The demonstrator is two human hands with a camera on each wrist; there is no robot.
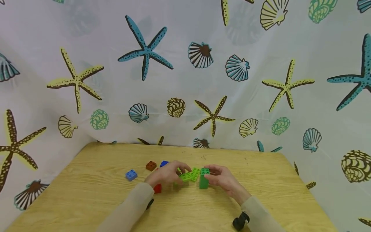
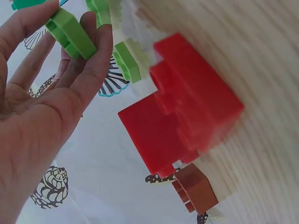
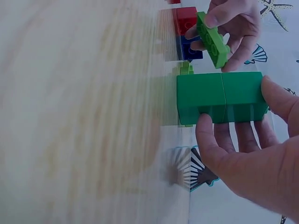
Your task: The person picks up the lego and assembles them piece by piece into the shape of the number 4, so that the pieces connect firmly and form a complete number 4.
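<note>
Between its thumb and fingers, my left hand (image 1: 167, 174) pinches a lime-green toy building brick (image 1: 185, 177). The left wrist view shows this brick (image 2: 72, 33) tilted and lifted off the table. My right hand (image 1: 223, 179) grips a stack of two dark green bricks (image 1: 204, 182), one on top of the other, upright on the table. Thumb and fingers lie along the stack's sides in the right wrist view. Another lime-green brick (image 1: 195, 174) lies between the two hands, just left of the stack. Part of the lime-green pieces is hidden behind my left fingers.
Red bricks (image 1: 157, 188) stand close by my left wrist, partly covered by it. Farther left are a light blue brick (image 1: 131, 175), a brown brick (image 1: 151, 166) and a darker blue brick (image 1: 164, 163). A patterned curtain (image 1: 179, 83) borders the wooden table (image 1: 87, 193).
</note>
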